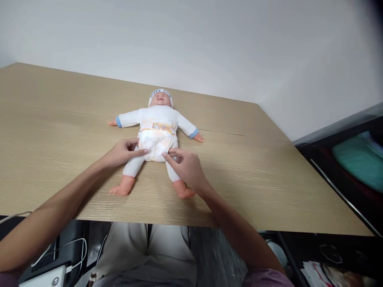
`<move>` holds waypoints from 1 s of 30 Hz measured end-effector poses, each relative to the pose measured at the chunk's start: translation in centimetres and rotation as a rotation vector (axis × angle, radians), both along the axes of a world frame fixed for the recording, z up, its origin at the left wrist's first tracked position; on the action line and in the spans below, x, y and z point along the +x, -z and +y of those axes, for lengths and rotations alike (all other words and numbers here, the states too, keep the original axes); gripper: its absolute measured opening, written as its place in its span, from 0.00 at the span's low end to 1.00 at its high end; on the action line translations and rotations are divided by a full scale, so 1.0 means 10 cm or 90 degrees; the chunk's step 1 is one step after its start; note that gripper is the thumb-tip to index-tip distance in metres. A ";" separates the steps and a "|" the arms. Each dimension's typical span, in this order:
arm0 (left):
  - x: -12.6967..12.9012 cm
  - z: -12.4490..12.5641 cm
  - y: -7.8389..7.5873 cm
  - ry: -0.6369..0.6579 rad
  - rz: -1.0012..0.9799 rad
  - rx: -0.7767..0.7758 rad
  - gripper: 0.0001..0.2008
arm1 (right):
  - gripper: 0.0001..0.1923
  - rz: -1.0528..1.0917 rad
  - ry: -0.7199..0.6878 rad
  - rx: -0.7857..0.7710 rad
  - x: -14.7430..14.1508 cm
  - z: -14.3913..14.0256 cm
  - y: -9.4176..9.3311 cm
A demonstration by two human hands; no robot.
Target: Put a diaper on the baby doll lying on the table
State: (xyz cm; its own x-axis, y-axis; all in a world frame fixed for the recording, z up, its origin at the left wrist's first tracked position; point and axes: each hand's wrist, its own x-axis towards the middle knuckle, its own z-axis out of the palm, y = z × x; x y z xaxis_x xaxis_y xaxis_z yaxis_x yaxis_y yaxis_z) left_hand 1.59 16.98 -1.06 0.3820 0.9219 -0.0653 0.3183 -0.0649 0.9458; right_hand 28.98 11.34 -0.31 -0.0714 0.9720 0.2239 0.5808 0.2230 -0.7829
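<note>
The left hand point(122, 152) has its forefinger stretched out, the tip resting on the lower left edge of the diaper point(156, 144), with the other fingers curled loosely above; its grip is slack, touching rather than clasping. The right hand point(187, 165) comes in from the other side, thumb and forefinger drawn close together at the diaper's lower right edge beside the leg opening. It looks like a light pinch on the edge, though I cannot tell for certain whether any material is caught between them.

The diaper is white with a coloured printed band across the waist, and it sits on a baby doll point(158, 119) lying on its back. The doll wears a white long-sleeved top with blue cuffs, white leggings and a white cap with blue lettering. Its arms are spread wide, its legs splayed toward the person, bare feet pointing outward.

The doll lies near the middle of a pale wood-grain surface point(269, 167) that runs up to a plain white wall. Below the near edge show the person's light trousers point(149, 251), and to the left white cables point(74, 255) trail.
</note>
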 end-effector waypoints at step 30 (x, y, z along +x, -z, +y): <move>0.12 -0.05 -0.04 -0.051 -0.178 -0.144 0.30 | 0.22 0.137 -0.017 -0.073 -0.02 0.04 0.14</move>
State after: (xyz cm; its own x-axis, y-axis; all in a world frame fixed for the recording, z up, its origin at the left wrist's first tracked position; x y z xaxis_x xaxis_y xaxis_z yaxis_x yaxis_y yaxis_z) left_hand 2.78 16.44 -0.71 0.3414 0.9235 -0.1749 0.0415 0.1710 0.9844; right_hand 28.78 11.70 -1.67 -0.0605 0.9902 0.1258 0.3925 0.1395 -0.9091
